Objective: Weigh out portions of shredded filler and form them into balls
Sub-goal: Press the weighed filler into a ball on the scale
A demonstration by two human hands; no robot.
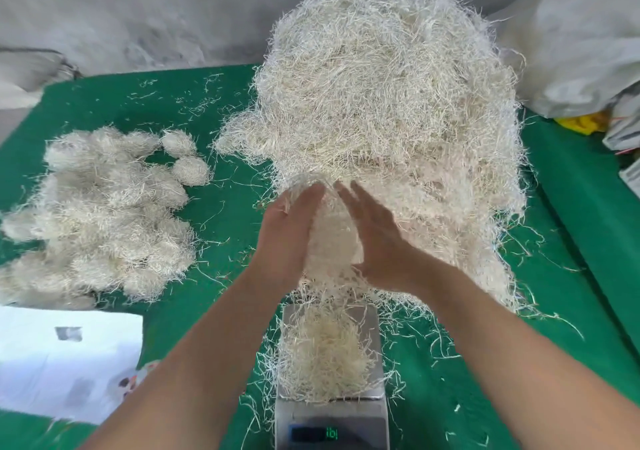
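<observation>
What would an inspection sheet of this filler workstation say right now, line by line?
Surface: green cloth-covered table, littered with loose pale strands.
Job's things: large heap of pale shredded filler at the back; small metal digital scale bearing a loose portion of filler; pile of formed filler balls on the left.
Clutter: white paper sheet at front left; yellow item at far right.
Grippers: left hand and right hand, fingers straight, press a clump of filler between their palms.
Cables: nothing seen.
Surroundings: grey wall; white sack at back right.
</observation>
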